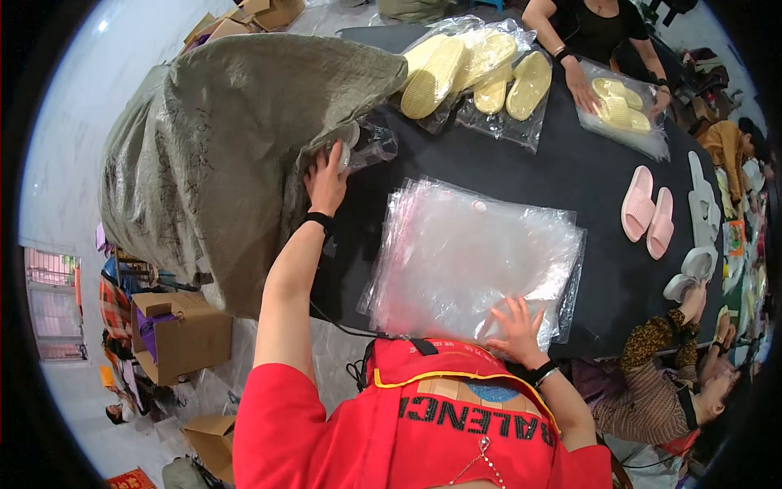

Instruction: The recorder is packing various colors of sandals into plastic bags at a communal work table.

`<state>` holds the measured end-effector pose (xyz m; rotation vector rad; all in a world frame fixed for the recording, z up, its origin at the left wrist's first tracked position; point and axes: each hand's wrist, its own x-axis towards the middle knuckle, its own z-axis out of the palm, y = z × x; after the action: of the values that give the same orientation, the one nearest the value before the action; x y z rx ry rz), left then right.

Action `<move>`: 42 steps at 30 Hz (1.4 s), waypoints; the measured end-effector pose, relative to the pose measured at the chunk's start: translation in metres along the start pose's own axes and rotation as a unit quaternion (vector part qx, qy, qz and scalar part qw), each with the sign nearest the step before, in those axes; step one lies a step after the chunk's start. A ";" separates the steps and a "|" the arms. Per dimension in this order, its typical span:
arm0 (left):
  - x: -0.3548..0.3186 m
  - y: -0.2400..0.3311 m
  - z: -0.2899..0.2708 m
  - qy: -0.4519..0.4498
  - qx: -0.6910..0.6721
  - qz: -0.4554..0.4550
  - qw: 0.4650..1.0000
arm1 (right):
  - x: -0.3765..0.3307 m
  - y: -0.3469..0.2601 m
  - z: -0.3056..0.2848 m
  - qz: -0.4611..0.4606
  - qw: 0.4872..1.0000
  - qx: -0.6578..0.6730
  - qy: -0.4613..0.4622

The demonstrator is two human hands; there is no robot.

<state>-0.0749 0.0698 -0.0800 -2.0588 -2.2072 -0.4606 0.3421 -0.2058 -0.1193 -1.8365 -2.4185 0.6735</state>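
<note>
My left hand (pixel 327 181) reaches to the mouth of a big grey-green woven sack (pixel 244 106). Its fingers are closed against a white item in a clear plastic bag (pixel 373 148), partly hidden by the sack and looking like slippers. A stack of flat clear plastic bags (pixel 464 244) lies on the dark table in front of me. On the near right corner of that stack rests my right hand (pixel 519 332), fingers spread and nothing held.
Bagged yellow slippers (pixel 436 77) lie at the far edge of the table (pixel 521 175). Opposite, a co-worker (pixel 607 33) handles another bagged yellow pair (pixel 623 106). Pink slippers (pixel 638 204) lie at the right. Another co-worker (pixel 664 391) touches white slippers (pixel 692 269). A cardboard box (pixel 191 334) stands at left.
</note>
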 end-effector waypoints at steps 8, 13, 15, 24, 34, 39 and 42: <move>0.034 -0.005 -0.099 0.208 -0.395 -0.017 0.895 | 0.001 -0.003 -0.014 0.007 1.000 -0.006 -0.005; 0.018 0.039 -0.188 0.078 -0.741 -0.084 0.662 | 0.004 0.004 -0.015 0.013 1.000 -0.017 -0.009; 0.000 0.063 -0.181 0.024 -0.780 -0.141 0.610 | 0.020 0.005 -0.013 0.003 0.960 0.279 0.022; -0.153 0.065 -0.041 -0.342 -0.579 -0.285 0.683 | 0.033 0.018 -0.043 0.210 0.560 0.800 0.050; -0.142 0.072 -0.073 -0.396 -0.445 0.154 0.789 | 0.037 0.014 -0.028 0.242 0.730 0.630 0.107; -0.170 0.061 -0.098 -0.520 -0.324 0.323 0.721 | 0.030 0.025 -0.020 0.272 0.706 0.638 0.141; -0.161 0.039 -0.072 -0.370 -0.185 0.457 0.787 | 0.024 0.038 -0.007 0.268 0.704 0.646 0.125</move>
<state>-0.0320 -0.1030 -0.0481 -3.5972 -0.9686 0.0674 0.3714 -0.1731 -0.1325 -1.5987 -0.6151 1.4581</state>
